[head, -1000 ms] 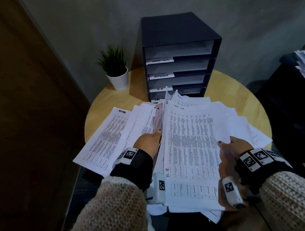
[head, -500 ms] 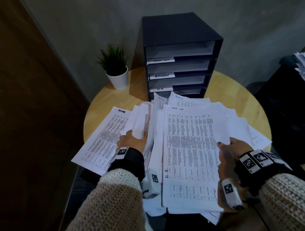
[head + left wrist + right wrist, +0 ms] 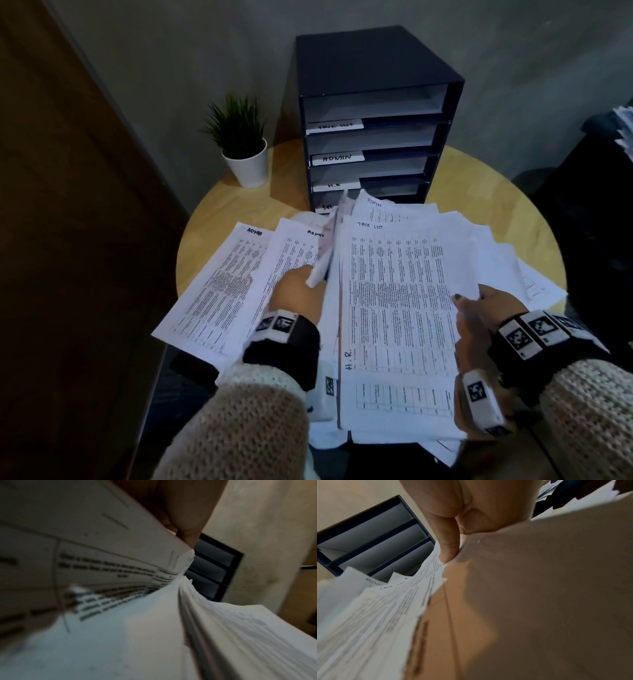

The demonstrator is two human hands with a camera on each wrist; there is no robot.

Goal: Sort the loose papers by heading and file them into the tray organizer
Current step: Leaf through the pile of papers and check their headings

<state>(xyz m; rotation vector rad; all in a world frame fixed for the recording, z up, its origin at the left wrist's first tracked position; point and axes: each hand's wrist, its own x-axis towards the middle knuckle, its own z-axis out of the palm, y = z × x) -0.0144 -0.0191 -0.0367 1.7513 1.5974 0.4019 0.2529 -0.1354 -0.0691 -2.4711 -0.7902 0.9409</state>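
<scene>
A thick stack of printed papers point(image 3: 394, 291) lies on the round table, its top sheet headed TASK LIST. My left hand point(image 3: 313, 279) pinches one sheet point(image 3: 330, 240) standing on edge at the stack's left side; its fingers point(image 3: 185, 520) press that sheet from behind. Two sheets headed ADMIN point(image 3: 219, 284) lie fanned out to the left. My right hand point(image 3: 469, 298) grips the stack's right edge, thumb point(image 3: 448, 545) on top, other fingers hidden underneath. The dark tray organizer point(image 3: 376, 61) stands behind, with shelves labelled TASK LIST, ADMIN and H.R.
A small potted plant point(image 3: 245, 150) in a white pot stands left of the organizer. The wooden table point(image 3: 486, 192) shows bare to the organizer's right. A dark wooden panel point(image 3: 68, 240) runs along the left. More papers point(image 3: 625, 126) lie on dark furniture at far right.
My left hand carried a sheet left onto the ADMIN pile, then came back to the stack and now lifts another sheet on edge. My right hand has held still.
</scene>
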